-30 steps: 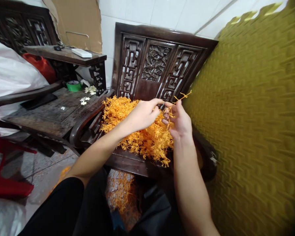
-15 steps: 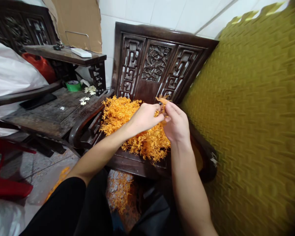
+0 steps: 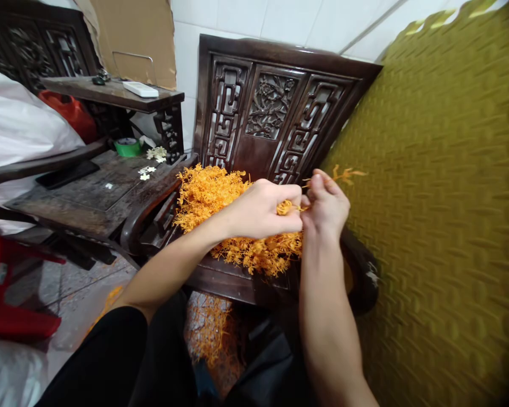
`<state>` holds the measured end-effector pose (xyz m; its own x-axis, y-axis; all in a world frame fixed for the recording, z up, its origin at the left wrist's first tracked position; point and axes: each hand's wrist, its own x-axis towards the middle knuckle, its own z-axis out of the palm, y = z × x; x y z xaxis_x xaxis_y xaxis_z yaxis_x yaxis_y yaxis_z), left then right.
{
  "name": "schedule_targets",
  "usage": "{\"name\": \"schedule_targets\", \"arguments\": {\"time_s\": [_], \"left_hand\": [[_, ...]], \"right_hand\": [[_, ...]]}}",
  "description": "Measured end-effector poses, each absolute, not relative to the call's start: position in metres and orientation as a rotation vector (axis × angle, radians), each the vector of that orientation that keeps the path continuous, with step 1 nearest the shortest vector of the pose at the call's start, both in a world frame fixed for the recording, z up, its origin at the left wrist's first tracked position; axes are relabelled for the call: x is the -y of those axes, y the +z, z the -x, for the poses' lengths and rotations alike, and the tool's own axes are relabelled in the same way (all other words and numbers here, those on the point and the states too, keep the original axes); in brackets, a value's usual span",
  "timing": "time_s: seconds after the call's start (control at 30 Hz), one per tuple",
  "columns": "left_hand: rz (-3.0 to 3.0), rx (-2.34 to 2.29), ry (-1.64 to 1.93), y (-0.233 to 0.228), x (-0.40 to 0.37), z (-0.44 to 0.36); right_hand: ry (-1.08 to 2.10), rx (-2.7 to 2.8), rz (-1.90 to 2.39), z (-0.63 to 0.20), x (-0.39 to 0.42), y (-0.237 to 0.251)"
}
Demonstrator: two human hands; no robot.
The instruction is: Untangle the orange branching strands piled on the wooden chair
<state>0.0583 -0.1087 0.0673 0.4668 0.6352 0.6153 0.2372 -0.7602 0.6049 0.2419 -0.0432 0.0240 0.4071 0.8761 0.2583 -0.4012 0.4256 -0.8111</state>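
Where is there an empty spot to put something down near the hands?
The dark side table has bare wood between the green tape roll, the small white flowers and the black flat thing. The chair seat is crowded: the orange sprig pile covers most of it, with the left hand and right hand above, leaving only its front edge bare.

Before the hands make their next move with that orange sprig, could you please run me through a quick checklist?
1. Left hand closed on one end of the orange sprig: ok.
2. Right hand gripping it too, tip sticking out past the fingers: ok.
3. Sprig lifted free of the orange pile: ok.
4. Pile resting fully on the wooden seat: not ok, strands overhang the front edge.
5. Sprig intact: cannot tell, hands cover it.
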Motion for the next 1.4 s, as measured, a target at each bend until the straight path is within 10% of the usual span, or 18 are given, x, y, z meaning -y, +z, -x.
{"name": "schedule_targets", "arguments": {"time_s": [0.4,1.4], "left_hand": [[-2.338,-1.091,0.953,0.063,0.095,-0.055],[-2.23,-1.147,1.071,0.043,0.08,-0.07]], "right_hand": [[1.209,1.107,0.701,-0.242,0.075,0.049],[0.823,1.111,0.759,-0.24,0.091,0.051]]}}
